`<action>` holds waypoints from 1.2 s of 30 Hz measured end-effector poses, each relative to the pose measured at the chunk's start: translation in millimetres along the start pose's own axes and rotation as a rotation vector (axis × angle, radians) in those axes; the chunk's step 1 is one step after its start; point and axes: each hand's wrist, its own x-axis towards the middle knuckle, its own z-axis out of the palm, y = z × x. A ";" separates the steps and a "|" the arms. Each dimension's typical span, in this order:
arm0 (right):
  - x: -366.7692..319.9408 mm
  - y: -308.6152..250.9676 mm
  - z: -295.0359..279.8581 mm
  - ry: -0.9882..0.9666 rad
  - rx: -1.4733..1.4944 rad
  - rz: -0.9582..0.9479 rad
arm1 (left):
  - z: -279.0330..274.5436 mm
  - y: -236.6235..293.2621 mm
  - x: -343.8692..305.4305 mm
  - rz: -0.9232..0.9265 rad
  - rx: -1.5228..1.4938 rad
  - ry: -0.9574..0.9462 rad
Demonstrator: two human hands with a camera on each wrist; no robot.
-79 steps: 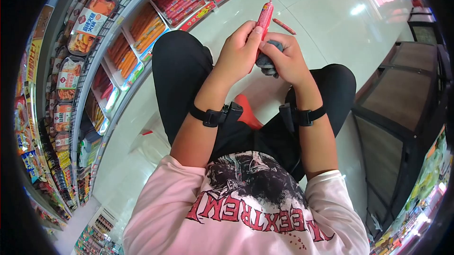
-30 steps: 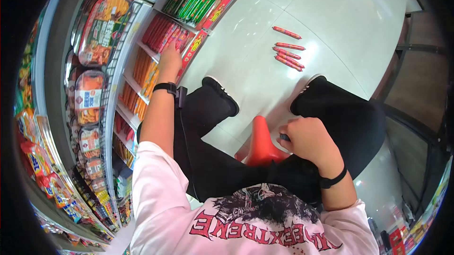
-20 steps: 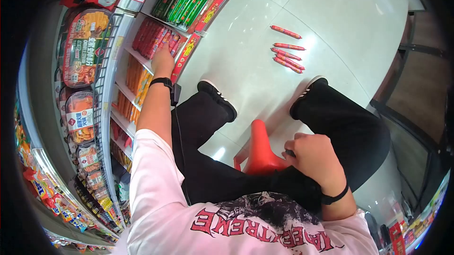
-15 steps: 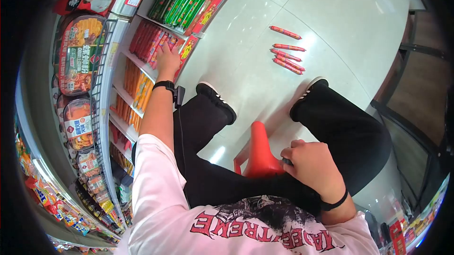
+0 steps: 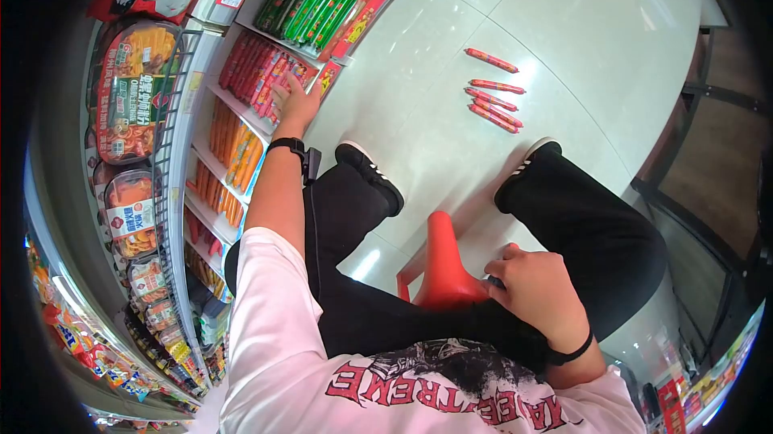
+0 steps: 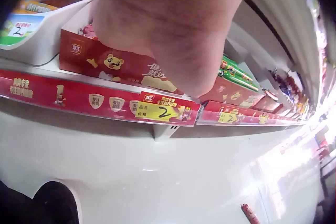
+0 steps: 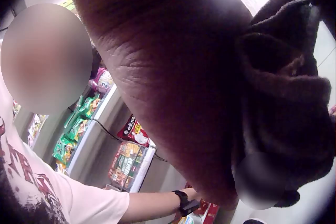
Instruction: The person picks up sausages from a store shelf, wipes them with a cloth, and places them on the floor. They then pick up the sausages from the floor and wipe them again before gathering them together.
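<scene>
My left hand (image 5: pixel 296 105) reaches to the low shelf, its fingers spread loosely over the red-wrapped sausages (image 5: pixel 251 72). Those lie packed in a red cardboard box (image 6: pixel 100 64), whose front shows a cartoon bear in the left wrist view; the fingertips are out of sight there. Near my right thigh, my right hand (image 5: pixel 535 285) grips a dark grey cloth (image 7: pixel 289 103), mostly covered by the hand in the head view. On the pale tiles ahead of my feet, several red sausages (image 5: pixel 493 59) lie side by side, the farthest set a little apart.
Green-wrapped packs (image 5: pixel 318 11) fill the compartment beyond, and orange sausages (image 5: pixel 241 152) the nearer one. Wire-fronted shelving with boxed meals (image 5: pixel 133 212) rises at left. A red plastic stool (image 5: pixel 443 257) is between my legs. Dark framed panels (image 5: pixel 700 168) stand at right.
Earlier, both hands were together on a red sausage with the cloth. My left hand has since gone to the shelf box, shifting slightly right lately; the right keeps the cloth.
</scene>
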 end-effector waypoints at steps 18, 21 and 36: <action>-3.1 2.3 -4.7 -0.007 0.007 0.006 | -28.4 41.3 -11.6 0.072 0.332 0.096; -5.4 0.9 -10.2 -0.011 -0.001 0.013 | -37.0 43.5 -17.0 0.044 0.430 0.072; -26.9 22.1 -17.8 0.004 0.065 0.004 | 76.7 96.2 -96.8 0.797 0.306 0.204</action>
